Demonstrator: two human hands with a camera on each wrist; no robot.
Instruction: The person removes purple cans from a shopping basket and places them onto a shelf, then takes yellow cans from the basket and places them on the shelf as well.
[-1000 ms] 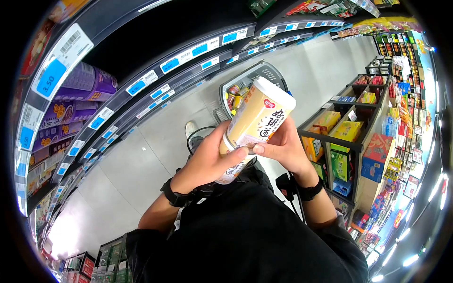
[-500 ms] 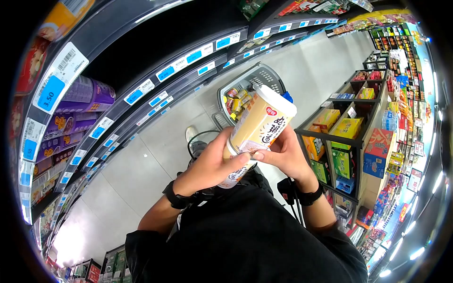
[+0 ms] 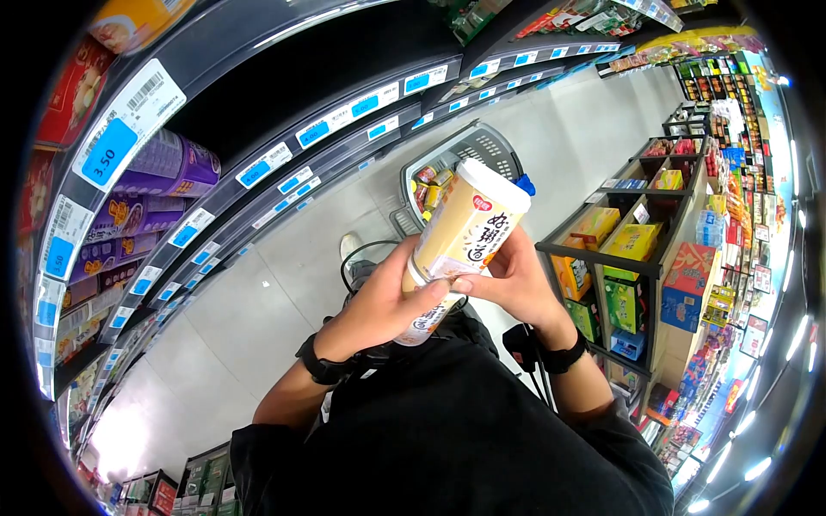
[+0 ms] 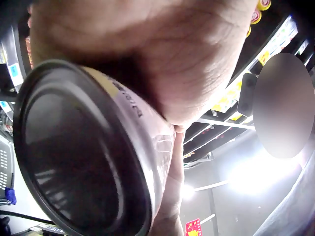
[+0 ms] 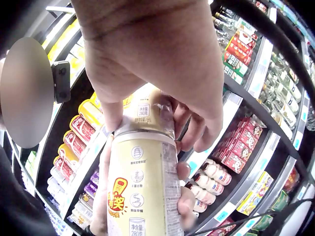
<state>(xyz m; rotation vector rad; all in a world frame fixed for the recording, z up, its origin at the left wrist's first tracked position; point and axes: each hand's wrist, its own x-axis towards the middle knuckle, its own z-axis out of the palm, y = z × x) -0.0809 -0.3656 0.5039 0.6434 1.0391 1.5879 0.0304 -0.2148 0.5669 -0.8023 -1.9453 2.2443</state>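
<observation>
Two cream-coloured porridge cans are held end to end in front of the chest. The upper can has a white lid and tilts up to the right in the head view; the lower can is partly covered by the fingers. My left hand grips the lower can, thumb near the join. With thumb and curled fingers, my right hand holds the upper can near its base. A can's dark metal bottom fills much of the left wrist view. Small label icons show on the can in the right wrist view.
A grey shopping basket with several small packages stands beyond the cans. Shelves with price tags and purple cans line the left side. To the right is a display rack of boxed goods. Pale floor tiles lie between.
Both hands keep hold of the two cans, which have shifted slightly left and tilt a little more upright. The shelves and basket have moved slightly in the head view.
</observation>
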